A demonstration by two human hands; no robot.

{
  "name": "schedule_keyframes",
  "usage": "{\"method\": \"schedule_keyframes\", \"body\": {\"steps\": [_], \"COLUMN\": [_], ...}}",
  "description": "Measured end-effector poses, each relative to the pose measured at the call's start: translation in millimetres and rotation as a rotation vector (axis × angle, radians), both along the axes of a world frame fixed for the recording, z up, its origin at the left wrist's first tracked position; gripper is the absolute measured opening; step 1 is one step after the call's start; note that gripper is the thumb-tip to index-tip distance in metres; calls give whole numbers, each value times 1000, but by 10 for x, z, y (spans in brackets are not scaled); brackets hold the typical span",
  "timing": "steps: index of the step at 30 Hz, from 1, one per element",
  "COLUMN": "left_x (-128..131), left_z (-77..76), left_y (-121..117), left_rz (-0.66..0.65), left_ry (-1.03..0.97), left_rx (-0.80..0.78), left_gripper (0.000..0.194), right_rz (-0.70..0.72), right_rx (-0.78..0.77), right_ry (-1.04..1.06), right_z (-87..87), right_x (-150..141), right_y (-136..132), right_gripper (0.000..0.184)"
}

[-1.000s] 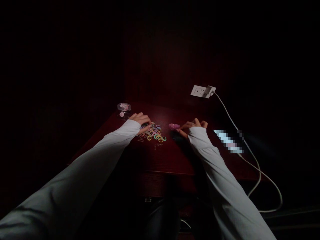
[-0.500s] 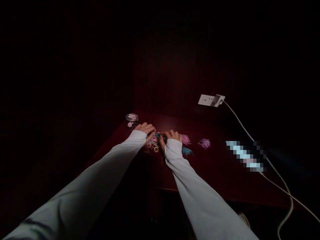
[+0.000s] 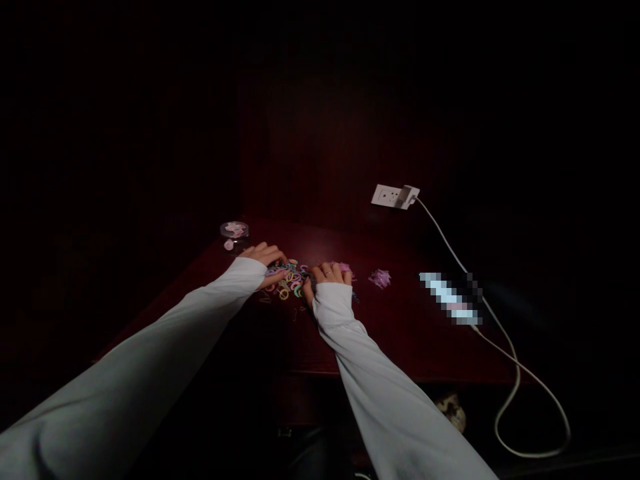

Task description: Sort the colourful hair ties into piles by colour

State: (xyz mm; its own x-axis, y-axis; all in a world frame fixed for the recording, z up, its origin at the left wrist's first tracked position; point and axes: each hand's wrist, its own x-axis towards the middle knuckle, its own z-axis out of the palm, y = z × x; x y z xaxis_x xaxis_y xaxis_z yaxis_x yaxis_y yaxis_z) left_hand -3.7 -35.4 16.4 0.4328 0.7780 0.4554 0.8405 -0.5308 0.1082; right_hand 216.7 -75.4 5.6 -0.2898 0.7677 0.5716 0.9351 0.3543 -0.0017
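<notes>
Right hand [image 3: 330, 275] has edged rightward, baring more small multicoloured rings [image 3: 295, 285]; left hand [image 3: 264, 255] at their left; whether fingers pinch, cannot tell.

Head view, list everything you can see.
Table: one, dark red, centre.
Jar: one, clear, table's far left.
Rings: many, multicoloured, on table.
Loops: some, colour unclear, before rings.
Clump: one, pink, right of rings.
Bundle: one, purple, right of clump.
Outlet: one, white, on wall.
Plug: one, white, in outlet.
Cable: at least one, white, right.
Pixelated thing: one, pale blue, right.
Unclear object: one, yellowish, below table.
Sleeves: two, grey, foreground.
Left hand: one, by rings.
Right hand: one, by rings.
</notes>
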Motion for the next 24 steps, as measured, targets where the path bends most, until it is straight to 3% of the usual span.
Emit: {"method": "schedule_keyframes", "body": {"steps": [8, 16, 24], "left_x": [49, -22, -58], "left_z": [-46, -190, -192], "left_y": [63, 165, 178], "left_rz": [105, 23, -119], "left_ry": [83, 22, -95], "left_rx": [-65, -95, -170], "left_gripper": [41, 41, 30], "right_rz": [-37, 19, 31], "right_rx": [-72, -15, -20], "right_ry": [-92, -64, -52], "right_z": [52, -20, -40], "right_x": [86, 60, 98], "right_y": [40, 43, 60], "right_gripper": [23, 27, 29]}}
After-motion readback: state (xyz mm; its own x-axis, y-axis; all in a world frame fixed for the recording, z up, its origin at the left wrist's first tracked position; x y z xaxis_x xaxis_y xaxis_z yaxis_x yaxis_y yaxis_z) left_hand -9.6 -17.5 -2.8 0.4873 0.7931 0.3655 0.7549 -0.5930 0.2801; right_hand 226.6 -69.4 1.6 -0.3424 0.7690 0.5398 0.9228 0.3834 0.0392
